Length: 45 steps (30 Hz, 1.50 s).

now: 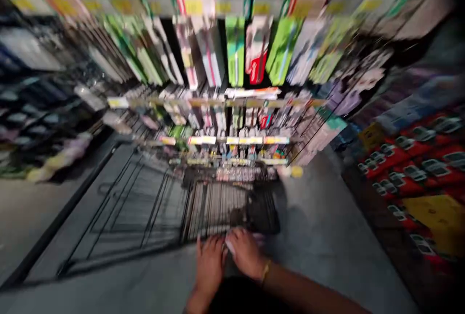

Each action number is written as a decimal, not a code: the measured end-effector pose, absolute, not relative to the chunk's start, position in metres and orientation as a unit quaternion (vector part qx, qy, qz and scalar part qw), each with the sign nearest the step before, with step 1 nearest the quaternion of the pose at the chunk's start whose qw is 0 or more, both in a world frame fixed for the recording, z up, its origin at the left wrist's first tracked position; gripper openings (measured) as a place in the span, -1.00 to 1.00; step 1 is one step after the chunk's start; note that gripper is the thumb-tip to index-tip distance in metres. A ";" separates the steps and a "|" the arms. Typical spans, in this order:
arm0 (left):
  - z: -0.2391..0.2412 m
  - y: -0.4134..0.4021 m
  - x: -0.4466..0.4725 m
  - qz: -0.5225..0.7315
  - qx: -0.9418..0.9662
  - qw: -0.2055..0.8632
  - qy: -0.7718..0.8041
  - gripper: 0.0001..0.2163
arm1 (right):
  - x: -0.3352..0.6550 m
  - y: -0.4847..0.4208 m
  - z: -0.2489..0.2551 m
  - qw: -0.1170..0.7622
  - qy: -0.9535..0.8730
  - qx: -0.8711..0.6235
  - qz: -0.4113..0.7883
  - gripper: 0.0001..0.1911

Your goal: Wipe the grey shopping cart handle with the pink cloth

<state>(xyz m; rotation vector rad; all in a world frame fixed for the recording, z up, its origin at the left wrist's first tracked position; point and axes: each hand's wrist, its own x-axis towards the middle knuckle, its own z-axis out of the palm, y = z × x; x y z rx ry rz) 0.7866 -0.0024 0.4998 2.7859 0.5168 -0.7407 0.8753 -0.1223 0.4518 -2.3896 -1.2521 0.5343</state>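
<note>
A dark wire shopping cart (140, 255) stretches across the lower left and middle, blurred by motion. My left hand (210, 260) lies over its handle bar, with the fingers curled forward across the top. Close against it, my right hand (244, 250) is also closed at the handle, the fingers bent and the thumb side toward the left hand. A yellow bracelet (266, 271) circles my right wrist. Something pale pink (259, 239) shows just past the right knuckles, too smeared to name. The handle beneath both hands is mostly hidden.
Ahead stands a store shelf with hanging toothbrush packs (236, 50) and several rows of price tags (196, 1). Red packages (414, 173) fill a rack on the right. Blurred goods (32, 105) hang at the left. Grey floor (327, 246) surrounds the cart.
</note>
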 end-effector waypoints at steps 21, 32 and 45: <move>0.435 0.125 0.789 -0.302 0.935 0.181 0.034 -0.66 | 0.891 -0.102 0.440 0.182 -0.424 -0.820 0.338 -0.48; 0.425 0.140 0.787 -0.353 0.915 0.196 0.006 -0.62 | 0.862 -0.057 0.437 0.223 -0.369 -0.841 0.327 -0.67; 0.428 0.134 0.803 -0.391 0.908 0.149 -0.018 -0.68 | 0.862 -0.054 0.438 0.168 -0.330 -0.894 0.252 -0.81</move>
